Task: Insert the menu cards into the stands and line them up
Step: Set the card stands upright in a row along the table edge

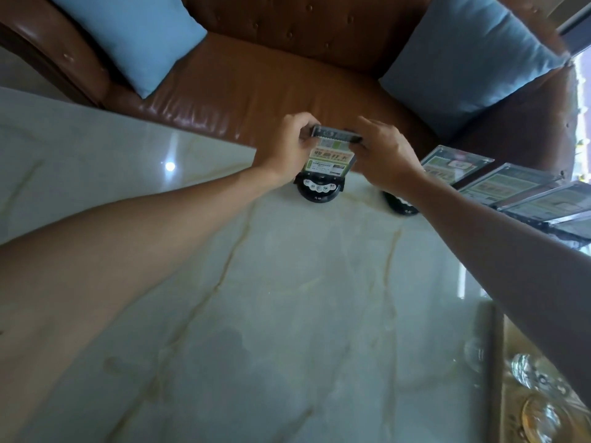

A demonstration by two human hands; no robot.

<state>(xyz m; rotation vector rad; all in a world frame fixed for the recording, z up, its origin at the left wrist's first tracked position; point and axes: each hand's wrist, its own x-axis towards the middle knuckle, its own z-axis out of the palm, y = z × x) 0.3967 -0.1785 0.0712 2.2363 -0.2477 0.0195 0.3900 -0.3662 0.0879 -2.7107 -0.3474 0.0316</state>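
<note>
A green and white menu card (331,156) stands upright in a black round stand (318,190) near the far edge of the marble table (256,298). My left hand (287,148) grips the card's upper left corner and my right hand (383,155) grips its upper right corner. A second black stand (398,204) sits just to the right, mostly hidden by my right wrist. Several more menu cards in clear holders (511,187) lie overlapping at the table's right edge.
A brown leather sofa (271,78) with two blue cushions (134,36) stands beyond the table's far edge. Glassware on a gold tray (537,394) sits at the near right corner.
</note>
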